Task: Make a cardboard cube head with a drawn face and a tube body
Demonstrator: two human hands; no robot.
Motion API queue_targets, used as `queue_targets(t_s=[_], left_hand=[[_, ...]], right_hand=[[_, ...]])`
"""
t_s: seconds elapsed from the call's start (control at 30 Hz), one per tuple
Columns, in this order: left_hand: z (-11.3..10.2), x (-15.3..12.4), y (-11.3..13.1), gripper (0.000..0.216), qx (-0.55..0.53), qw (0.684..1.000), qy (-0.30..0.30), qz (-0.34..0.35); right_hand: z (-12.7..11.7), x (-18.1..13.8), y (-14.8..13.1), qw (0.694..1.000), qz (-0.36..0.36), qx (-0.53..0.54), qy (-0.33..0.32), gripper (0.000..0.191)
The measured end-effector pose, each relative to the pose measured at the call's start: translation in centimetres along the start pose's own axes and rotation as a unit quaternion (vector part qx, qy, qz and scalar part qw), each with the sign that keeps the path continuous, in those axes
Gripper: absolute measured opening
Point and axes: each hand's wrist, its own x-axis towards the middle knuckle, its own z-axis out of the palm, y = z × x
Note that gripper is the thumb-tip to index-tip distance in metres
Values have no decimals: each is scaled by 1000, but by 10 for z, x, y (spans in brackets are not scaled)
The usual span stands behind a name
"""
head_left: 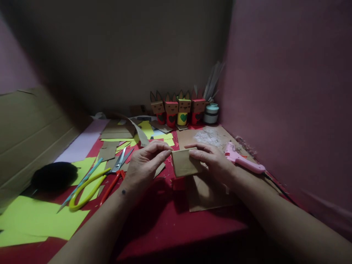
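Observation:
Between both hands, above the red-covered table (pixel 154 234), a small folded cardboard piece (pixel 184 165) is held upright with a flat side toward me. My left hand (pixel 145 161) pinches its upper left corner between thumb and fingers. My right hand (pixel 213 159) grips the upper right edge, thumb in front and fingers along the top. Something red (pixel 178 184) shows just under the piece; I cannot tell what it is. A flat cardboard sheet (pixel 203 200) lies below my right hand. Scissors with yellow handles (pixel 88 189) lie open left of my left hand, beside red-handled pliers or cutters (pixel 111 187).
A pink glue gun (pixel 243 159) with its cord lies at right, near the pink wall. Several cardboard-headed figures (pixel 183 110) stand at the back beside a pale blue jar (pixel 211 113). Yellow paper (pixel 41 220), a pencil (pixel 81 183) and black yarn (pixel 55 176) occupy the left.

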Motion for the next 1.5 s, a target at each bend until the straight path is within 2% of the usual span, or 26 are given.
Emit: queue_targets(t_s=[0.13,0.27,0.5,0.63,0.87,1.07,1.1,1.23,1.3,1.37,1.5], left_hand=[[1,-3,3,9,129,987,-3,95],[3,-5,1,11,274,935,2,225],[5,-10,-1,12,330,902,22,275],[8,-12,-4,13,317,913,50,254],[12,-11,-5,12,217,958,84,167],[7,-7,8,12,127,989,62,52],[7,-6,9,11,117,991,53,37],[7,-5,6,66,63,996,-55,-31],[7,-5,2,66,44,993,-98,-41],[5,-6,-1,62,35,993,-109,-32],[4,-7,0,68,41,987,-157,-15]], right_hand=[[1,0,1,1000,0,-13,17,32],[0,1,3,999,-10,-38,21,32],[2,0,1,994,-30,-94,51,36],[2,1,4,994,-35,-90,56,41],[-4,2,12,991,-68,-99,50,55],[-5,3,13,995,-101,-23,3,60],[-4,3,13,995,-104,-11,-1,59],[0,1,10,993,-114,30,-17,62],[2,-1,8,992,-103,62,-42,64],[4,-3,4,989,-76,113,-51,60],[8,-5,-1,982,22,176,-60,56]])
